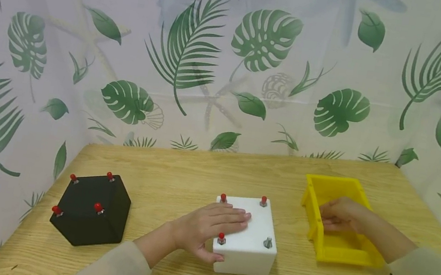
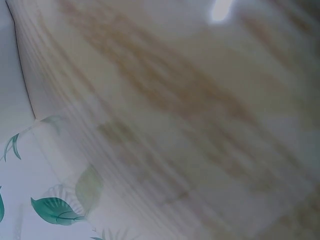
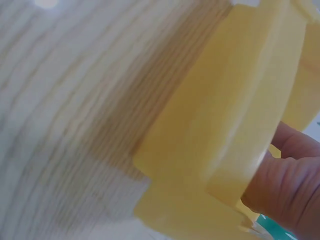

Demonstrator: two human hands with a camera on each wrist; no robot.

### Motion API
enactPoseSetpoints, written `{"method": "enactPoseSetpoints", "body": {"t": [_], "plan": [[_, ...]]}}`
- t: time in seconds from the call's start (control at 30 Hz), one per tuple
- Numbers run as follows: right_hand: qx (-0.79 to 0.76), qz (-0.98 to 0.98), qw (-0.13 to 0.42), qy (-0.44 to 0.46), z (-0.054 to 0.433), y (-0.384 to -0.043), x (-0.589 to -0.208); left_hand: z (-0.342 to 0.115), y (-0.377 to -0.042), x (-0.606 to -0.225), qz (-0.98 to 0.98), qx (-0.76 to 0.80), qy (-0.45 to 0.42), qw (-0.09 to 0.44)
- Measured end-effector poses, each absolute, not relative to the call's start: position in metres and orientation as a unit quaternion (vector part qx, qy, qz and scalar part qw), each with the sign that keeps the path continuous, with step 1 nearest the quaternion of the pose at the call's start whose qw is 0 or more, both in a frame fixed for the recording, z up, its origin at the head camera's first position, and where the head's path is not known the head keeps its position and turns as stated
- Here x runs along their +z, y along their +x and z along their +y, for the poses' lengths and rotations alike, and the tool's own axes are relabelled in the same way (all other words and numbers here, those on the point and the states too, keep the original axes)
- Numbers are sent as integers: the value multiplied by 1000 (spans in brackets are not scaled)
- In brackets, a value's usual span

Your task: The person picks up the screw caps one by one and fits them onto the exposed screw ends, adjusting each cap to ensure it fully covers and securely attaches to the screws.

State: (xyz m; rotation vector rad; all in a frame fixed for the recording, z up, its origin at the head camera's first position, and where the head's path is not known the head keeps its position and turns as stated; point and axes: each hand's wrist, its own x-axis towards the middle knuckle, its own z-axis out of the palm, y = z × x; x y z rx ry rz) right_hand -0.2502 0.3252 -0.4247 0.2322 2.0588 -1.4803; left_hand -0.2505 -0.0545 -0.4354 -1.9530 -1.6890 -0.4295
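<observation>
My left hand lies with straight fingers on top of a white box, its thumb against the front side. Bolts stand at the box's top corners. A red cap covers each of three, while the front right bolt is bare metal. Inside a yellow bin is my right hand, fingers bent downward near the left wall. Whether those fingertips hold anything is hidden. The right wrist view shows part of that hand behind the bin's wall; the left wrist view shows mostly blurred table surface.
To the left on the wooden table stands a black box with red-capped bolts at its top corners. A leaf-printed cloth hangs behind the table and along its sides.
</observation>
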Motion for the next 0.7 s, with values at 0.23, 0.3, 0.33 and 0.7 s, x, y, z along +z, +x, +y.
{"method": "enactPoseSetpoints", "body": {"t": [0.23, 0.3, 0.33, 0.7], "plan": [[-597, 744, 282, 99, 327, -247, -412, -54, -251, -435, -622, -162, -721, 259], [-607, 736, 283, 101, 328, -247, -408, -54, -251, -435, -622, -161, -721, 260], [-609, 734, 284, 100, 328, -246, -407, -54, -251, -435, -623, -160, -721, 260], [-626, 727, 267, 91, 330, -241, -393, -55, -251, -435, -625, -159, -720, 257]]}}
